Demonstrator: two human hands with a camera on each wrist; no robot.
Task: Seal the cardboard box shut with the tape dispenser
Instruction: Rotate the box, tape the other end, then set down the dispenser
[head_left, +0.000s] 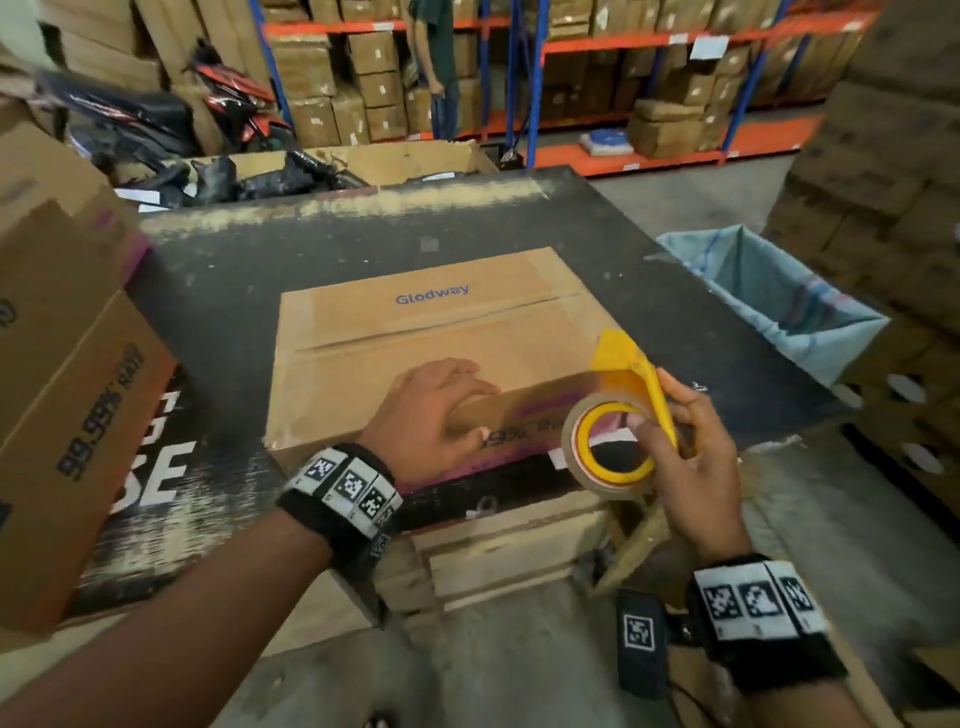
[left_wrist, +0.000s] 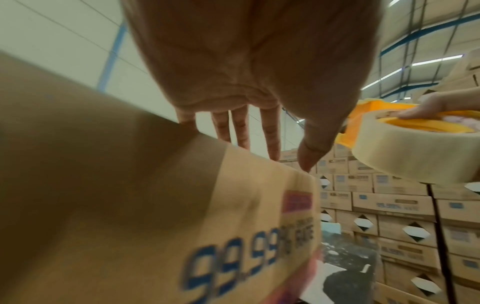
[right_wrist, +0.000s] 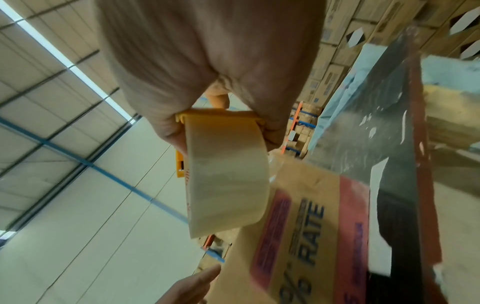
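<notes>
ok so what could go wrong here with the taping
The right hand holds the tape dispenser off the near right corner of the cardboard box, so a strip started there could miss the centre seam. The left hand only rests flat on the box, which might slide on the table.

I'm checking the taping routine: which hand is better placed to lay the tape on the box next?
Right. The right hand already grips the tape dispenser at the cardboard box's near right corner, while the left hand lies flat on the box top, steadying it.
</notes>
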